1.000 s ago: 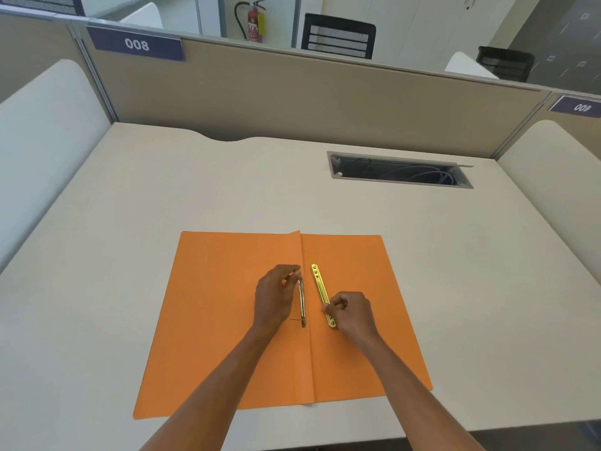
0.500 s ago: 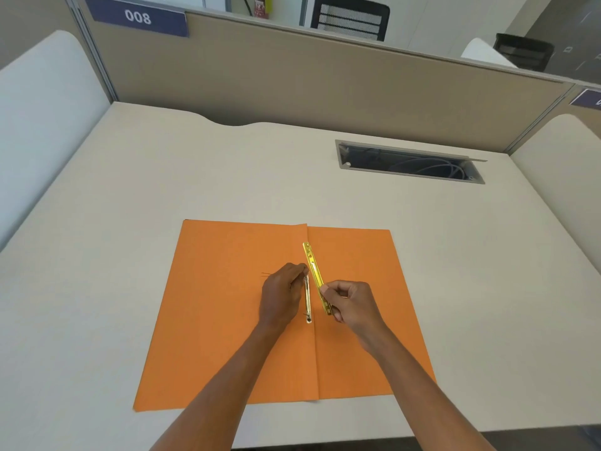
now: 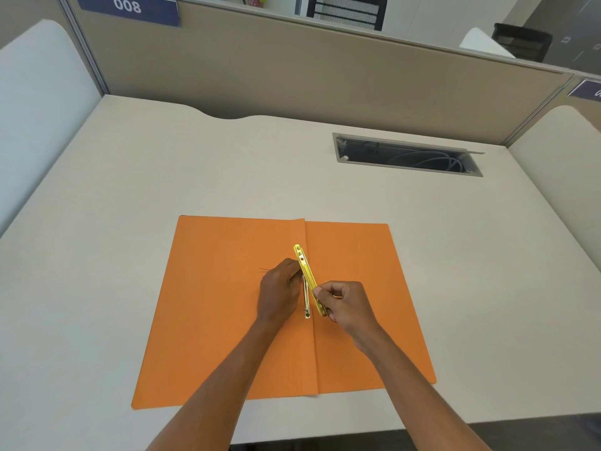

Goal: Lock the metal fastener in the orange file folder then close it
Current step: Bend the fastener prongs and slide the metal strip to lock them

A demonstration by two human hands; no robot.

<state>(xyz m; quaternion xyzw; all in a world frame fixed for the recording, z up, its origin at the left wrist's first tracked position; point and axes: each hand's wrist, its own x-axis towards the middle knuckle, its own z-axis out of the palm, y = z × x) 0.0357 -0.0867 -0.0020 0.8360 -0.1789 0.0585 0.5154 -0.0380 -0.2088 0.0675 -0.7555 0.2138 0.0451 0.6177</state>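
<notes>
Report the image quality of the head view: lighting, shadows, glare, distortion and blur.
Head view: lighting soft and even, with only faint shadows under the hands on the orange folder; wide-angle lens bows the desk edges and partition; the yellow fastener bar shows a bright sheen but stays readable; left hand and right hand are sharp; the background chairs look slightly soft.

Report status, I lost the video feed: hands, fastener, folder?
Left hand pinching the silver prong strip at the fold. Right hand holding the gold fastener bar, angled over it, not seated. Orange folder open flat. Nothing in the way.
</notes>
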